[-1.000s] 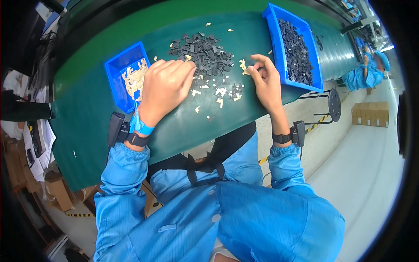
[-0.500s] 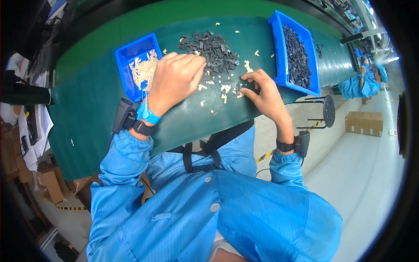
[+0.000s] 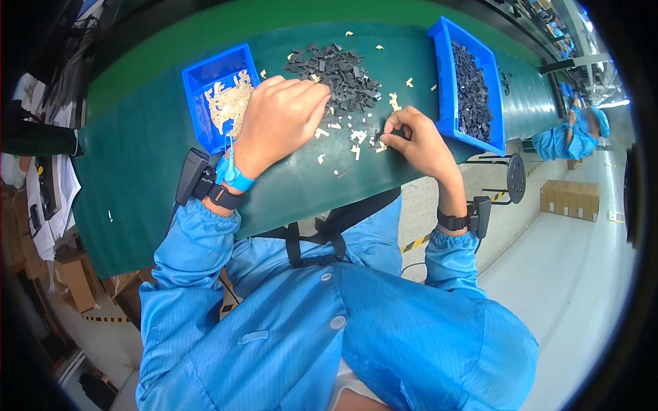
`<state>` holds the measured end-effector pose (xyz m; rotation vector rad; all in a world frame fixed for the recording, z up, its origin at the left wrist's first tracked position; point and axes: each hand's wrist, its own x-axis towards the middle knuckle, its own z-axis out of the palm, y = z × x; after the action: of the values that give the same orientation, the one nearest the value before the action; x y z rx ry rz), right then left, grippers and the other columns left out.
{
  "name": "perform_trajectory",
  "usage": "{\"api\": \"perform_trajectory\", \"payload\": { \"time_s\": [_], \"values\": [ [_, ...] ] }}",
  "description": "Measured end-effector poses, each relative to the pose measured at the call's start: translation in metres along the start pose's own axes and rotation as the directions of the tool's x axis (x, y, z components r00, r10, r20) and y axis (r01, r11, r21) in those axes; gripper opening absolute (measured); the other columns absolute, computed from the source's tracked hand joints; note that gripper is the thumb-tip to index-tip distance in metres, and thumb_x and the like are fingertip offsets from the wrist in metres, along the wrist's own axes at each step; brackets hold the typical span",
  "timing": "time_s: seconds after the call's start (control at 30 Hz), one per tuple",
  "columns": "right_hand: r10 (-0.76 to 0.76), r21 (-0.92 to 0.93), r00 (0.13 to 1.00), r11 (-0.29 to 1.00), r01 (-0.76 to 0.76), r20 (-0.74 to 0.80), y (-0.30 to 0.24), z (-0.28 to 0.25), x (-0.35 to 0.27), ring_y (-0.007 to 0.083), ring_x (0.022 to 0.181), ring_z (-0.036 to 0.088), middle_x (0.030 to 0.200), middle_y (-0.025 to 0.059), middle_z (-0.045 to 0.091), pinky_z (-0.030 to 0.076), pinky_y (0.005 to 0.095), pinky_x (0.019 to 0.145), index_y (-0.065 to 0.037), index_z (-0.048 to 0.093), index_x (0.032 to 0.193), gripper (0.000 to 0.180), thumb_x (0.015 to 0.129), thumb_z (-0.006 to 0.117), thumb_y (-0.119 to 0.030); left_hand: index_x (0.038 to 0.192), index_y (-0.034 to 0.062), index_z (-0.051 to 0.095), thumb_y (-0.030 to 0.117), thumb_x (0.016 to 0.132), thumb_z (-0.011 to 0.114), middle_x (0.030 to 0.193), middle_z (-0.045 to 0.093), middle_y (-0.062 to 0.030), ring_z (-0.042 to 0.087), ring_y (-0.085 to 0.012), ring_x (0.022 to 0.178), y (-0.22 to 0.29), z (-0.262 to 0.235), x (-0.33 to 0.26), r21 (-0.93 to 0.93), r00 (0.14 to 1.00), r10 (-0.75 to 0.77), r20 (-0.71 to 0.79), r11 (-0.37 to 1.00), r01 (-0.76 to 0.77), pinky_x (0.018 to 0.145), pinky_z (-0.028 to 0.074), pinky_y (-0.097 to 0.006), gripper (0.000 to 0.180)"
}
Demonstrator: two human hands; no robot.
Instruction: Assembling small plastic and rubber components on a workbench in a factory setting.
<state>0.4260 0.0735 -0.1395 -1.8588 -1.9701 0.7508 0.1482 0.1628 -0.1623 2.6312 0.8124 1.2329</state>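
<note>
- Right hand (image 3: 419, 140) pinches a small dark piece at the table's (image 3: 137, 185) near edge.
- Left hand (image 3: 284, 120) cupped, palm down over pale scraps (image 3: 343, 130); grasp hidden, cannot tell.
- Dark pieces (image 3: 336, 68) piled beyond: likely light, stiff; pinch by the edges.
- Blue bins (image 3: 445, 82) farther back.

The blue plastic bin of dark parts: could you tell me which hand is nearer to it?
Right. The right hand sits just beside the blue plastic bin of dark parts; the left hand lies farther off.
</note>
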Motion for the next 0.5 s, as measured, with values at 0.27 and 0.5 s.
{"api": "perform_trajectory", "payload": {
  "time_s": [0.27, 0.5],
  "values": [
    [-0.077, 0.667, 0.995, 0.739, 0.095, -0.057, -0.015, 0.018, 0.004, 0.006, 0.076, 0.049, 0.095, -0.0012, 0.06, 0.04, 0.0229, 0.065, -0.001, 0.069, 0.094, 0.009, 0.091, 0.077, -0.003, 0.098, 0.005, 0.075, -0.001, 0.08, 0.074, 0.089, 0.071, -0.008, 0.069, -0.025, 0.079, 0.005, -0.001, 0.004, -0.041, 0.972, 0.113, -0.207, 0.991, -0.124, 0.069, 0.051, -0.038, 0.02],
    [-0.247, 0.947, 0.917, 0.153, -0.283, 0.314, -0.054, 0.025, 0.031, 0.004, 0.073, 0.045, 0.089, -0.004, 0.057, 0.038, 0.0212, 0.064, -0.002, 0.069, 0.106, 0.009, 0.101, 0.069, -0.01, 0.107, 0.0, 0.076, -0.008, 0.077, 0.079, 0.099, 0.073, -0.0147, 0.071, -0.0292, 0.081, 0.006, -0.007, 0.009, -0.28, 0.963, 0.152, -0.224, 0.936, -0.213, 0.068, 0.055, -0.035, 0.031]
  ]
}}
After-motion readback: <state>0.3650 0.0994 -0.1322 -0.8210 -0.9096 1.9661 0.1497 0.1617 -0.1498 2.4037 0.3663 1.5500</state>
